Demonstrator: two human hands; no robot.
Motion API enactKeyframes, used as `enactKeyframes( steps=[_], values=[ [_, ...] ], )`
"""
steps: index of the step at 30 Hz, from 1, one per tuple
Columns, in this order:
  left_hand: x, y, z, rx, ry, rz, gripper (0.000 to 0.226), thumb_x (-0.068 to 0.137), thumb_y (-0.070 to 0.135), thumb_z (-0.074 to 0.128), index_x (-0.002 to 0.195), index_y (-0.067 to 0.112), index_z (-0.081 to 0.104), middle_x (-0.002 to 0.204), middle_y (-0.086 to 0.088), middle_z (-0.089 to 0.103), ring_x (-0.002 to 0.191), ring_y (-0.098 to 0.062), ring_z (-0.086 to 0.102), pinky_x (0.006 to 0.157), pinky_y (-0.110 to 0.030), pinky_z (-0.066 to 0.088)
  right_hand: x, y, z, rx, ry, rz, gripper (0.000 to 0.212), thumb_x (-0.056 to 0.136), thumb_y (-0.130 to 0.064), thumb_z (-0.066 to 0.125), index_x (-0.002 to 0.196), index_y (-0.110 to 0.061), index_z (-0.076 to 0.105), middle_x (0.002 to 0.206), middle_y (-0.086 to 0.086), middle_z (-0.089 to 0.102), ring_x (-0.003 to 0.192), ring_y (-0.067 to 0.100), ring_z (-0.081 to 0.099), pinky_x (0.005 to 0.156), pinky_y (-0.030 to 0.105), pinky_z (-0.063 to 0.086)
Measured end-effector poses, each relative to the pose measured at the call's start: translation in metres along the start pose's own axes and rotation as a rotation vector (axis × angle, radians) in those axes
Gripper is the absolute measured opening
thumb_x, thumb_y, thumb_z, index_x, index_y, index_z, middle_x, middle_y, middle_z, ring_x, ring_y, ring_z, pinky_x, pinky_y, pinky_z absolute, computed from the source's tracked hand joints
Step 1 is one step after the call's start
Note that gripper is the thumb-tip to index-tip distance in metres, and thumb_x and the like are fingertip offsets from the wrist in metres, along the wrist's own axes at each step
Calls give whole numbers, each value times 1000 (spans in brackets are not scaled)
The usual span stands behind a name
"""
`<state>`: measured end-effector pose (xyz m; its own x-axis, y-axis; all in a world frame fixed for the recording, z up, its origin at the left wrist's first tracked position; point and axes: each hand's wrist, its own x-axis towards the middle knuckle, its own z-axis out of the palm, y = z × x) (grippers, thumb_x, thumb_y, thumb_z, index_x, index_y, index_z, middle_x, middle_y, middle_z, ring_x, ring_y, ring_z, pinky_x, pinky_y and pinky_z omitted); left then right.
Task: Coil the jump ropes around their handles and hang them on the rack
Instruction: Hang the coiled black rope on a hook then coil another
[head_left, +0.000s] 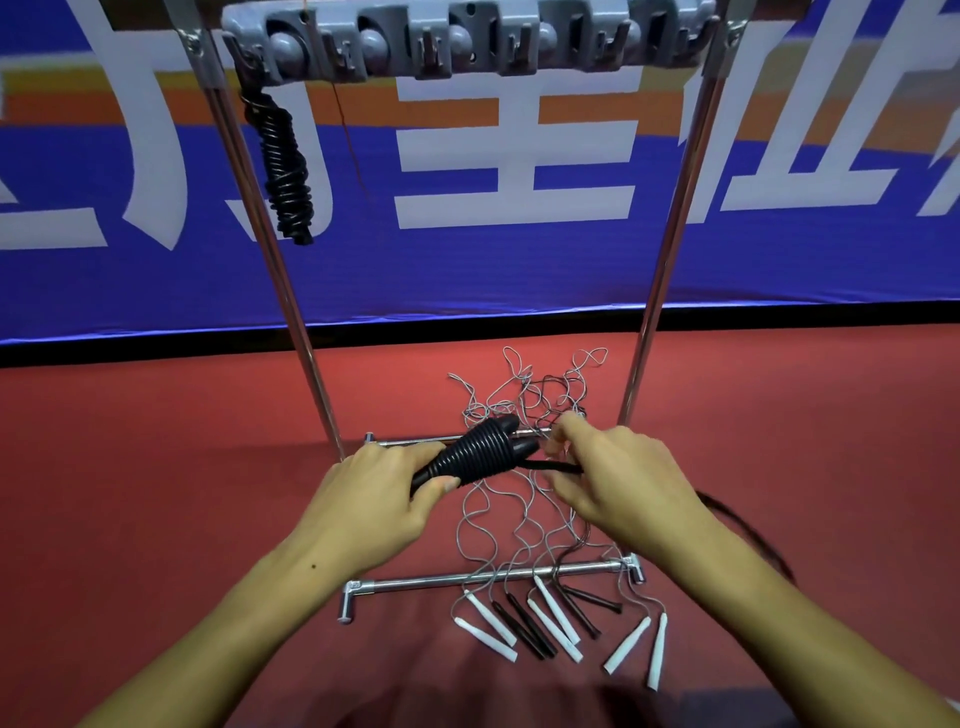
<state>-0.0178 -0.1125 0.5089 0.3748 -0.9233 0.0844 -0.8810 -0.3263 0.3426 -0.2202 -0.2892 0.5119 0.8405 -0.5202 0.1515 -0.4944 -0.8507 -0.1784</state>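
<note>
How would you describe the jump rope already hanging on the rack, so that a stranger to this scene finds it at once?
Start at the grey hook bar across the top of the metal rack. From its leftmost hook hangs a black coiled rope, beside the left pole. It is the only rope off the floor apart from the one in the person's hands.

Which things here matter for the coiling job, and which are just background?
Job:
left hand gripping coiled black rope
right hand pinching its loose end
hung rope
hook rack
loose ropes

Background:
blue banner
red floor
</note>
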Motion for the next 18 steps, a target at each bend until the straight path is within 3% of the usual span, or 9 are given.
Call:
enactKeyframes(
  steps=[3,7,13,16,18],
  values=[
    [2,-8,-4,6,-73,10,20,101,52,56,117,42,63,75,13,65,76,-17,63,76,-41,58,2,6,5,-190,141,-257,22,98,-46,59,103,-26,52,88,-7,69,75,28,69,51,33,32],
    [1,-14,-6,-15,-242,39,9,102,49,58,108,43,62,77,14,69,74,-8,64,78,-39,58,8,19,18,-105,189,-442,21,92,-47,71,96,-27,64,85,-8,61,69,22,65,53,30,40],
    [-2,-18,-17,-72,-452,102,5,104,42,60,105,46,63,77,14,65,71,-9,58,77,-34,53,9,20,14,324,-92,-418,16,90,-44,77,100,-32,72,96,-15,57,83,4,56,72,30,48],
    [-3,-20,-19,-150,-551,151,6,105,38,61,103,43,64,73,16,61,65,-4,54,72,-33,50,10,17,10,519,-192,-397,20,83,-38,86,92,-28,71,86,-17,62,82,8,60,71,21,45],
    [-3,-20,-20,-202,-599,179,5,106,34,61,105,36,66,75,14,61,65,-3,53,70,-32,48,9,15,7,615,-259,-378,20,81,-33,89,86,-23,72,83,-11,66,79,14,63,70,26,50]
  ],
)
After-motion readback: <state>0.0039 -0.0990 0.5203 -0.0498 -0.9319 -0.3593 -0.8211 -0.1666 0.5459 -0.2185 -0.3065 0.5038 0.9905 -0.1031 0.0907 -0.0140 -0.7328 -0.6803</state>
